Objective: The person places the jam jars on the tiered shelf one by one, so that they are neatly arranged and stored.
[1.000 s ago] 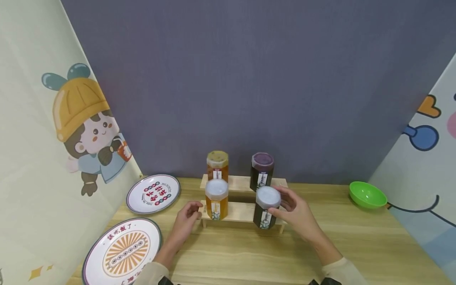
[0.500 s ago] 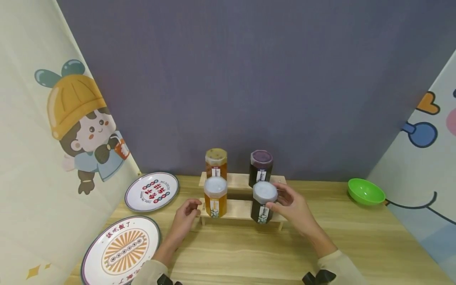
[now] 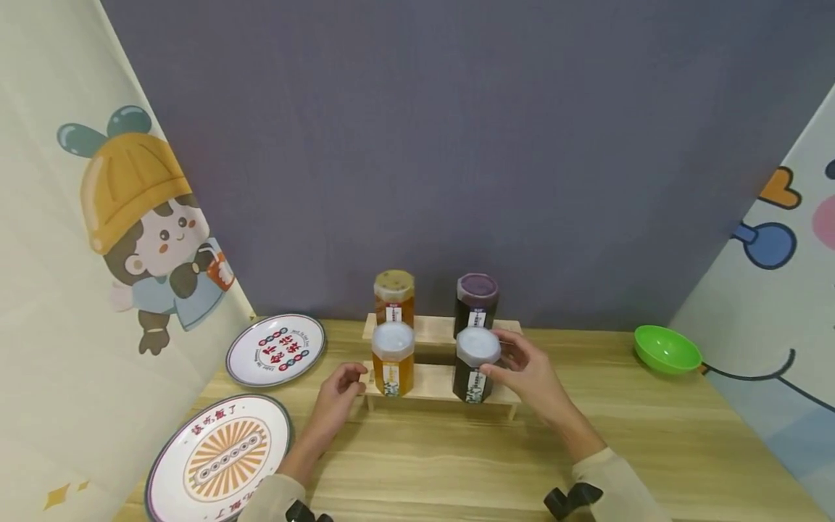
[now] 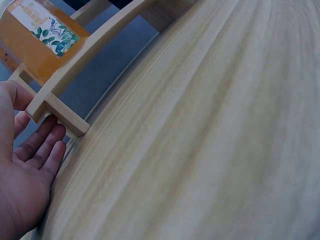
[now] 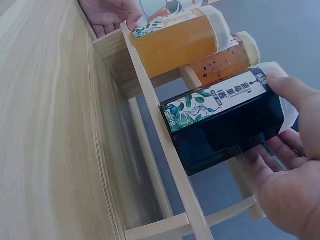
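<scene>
My right hand (image 3: 525,370) grips a dark jar (image 5: 225,120) near its white lid, thumb on the front and fingers behind. The jar is upright at the right part of the lower tier of a two-tier wooden rack (image 3: 430,380); its base meets the front slat in the right wrist view. At the rack's left end, my left hand (image 3: 339,391) holds the lower tier's edge with curled fingers (image 4: 45,142). Beside it stands an amber jar (image 3: 393,366) with a white lid. On the upper tier are a yellow-lidded jar (image 3: 394,297) and a purple-lidded jar (image 3: 476,301).
Two patterned plates lie on the left: a smaller one (image 3: 277,350) behind and a larger one (image 3: 225,457) in front. A green bowl (image 3: 667,349) stands at the far right. A dark wall (image 3: 457,145) rises close behind the rack.
My right hand has moved the dark jar slightly back and left, onto the lower tier, in line with the amber jar. The left hand stays at the rack's end. The head view has shifted slightly.
</scene>
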The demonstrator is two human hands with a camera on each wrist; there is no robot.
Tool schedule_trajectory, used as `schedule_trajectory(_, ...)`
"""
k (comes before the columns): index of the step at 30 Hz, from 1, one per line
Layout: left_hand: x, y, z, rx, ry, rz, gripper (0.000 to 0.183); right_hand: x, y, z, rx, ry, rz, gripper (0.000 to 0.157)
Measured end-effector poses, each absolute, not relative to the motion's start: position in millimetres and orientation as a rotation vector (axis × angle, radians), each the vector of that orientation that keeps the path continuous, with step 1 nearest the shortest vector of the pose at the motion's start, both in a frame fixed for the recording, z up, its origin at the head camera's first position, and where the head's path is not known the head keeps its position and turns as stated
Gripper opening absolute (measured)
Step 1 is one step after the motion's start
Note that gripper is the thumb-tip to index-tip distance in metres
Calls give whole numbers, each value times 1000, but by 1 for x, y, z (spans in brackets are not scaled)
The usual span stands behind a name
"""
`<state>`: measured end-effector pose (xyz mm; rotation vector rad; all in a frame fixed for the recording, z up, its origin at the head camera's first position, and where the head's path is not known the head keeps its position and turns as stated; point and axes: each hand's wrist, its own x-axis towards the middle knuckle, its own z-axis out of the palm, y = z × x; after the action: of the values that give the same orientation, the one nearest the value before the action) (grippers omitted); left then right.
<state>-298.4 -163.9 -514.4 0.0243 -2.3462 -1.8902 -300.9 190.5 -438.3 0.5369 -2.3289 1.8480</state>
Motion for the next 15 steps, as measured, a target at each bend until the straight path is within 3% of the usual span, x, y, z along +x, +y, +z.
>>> schedule_trajectory(9, -299, -167, -508, 55, -2355, -1876, 29, -299, 189, -443, 518, -2385, 1691, 63)
schedule_trajectory(15, -289, -178, -472, -77, -2481, -1665, 31, -294, 215, -440, 616, -2490, 1454, 52)
